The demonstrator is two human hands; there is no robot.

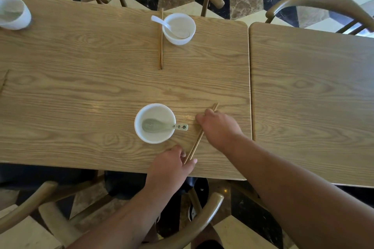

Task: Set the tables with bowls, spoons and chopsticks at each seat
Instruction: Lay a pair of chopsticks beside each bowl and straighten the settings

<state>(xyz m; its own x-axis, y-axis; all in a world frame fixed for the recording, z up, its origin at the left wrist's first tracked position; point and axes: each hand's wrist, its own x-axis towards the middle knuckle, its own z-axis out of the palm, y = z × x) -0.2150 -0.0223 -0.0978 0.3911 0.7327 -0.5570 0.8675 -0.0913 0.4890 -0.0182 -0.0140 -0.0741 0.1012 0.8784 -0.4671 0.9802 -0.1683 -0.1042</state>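
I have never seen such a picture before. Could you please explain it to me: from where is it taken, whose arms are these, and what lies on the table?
There is no machine here. A person wears a camera on the head, so the one picture looks down at that person's own arms. They are setting a wooden table. At the near seat stands a white bowl with a pale green spoon in it. Beside it is a slanted pair of chopsticks: the left hand pinches its near end, and the right hand curls over its middle. Across the table, the far bowl, with a white spoon in it, and a straight second pair are already laid. A third bowl stands at the far left.
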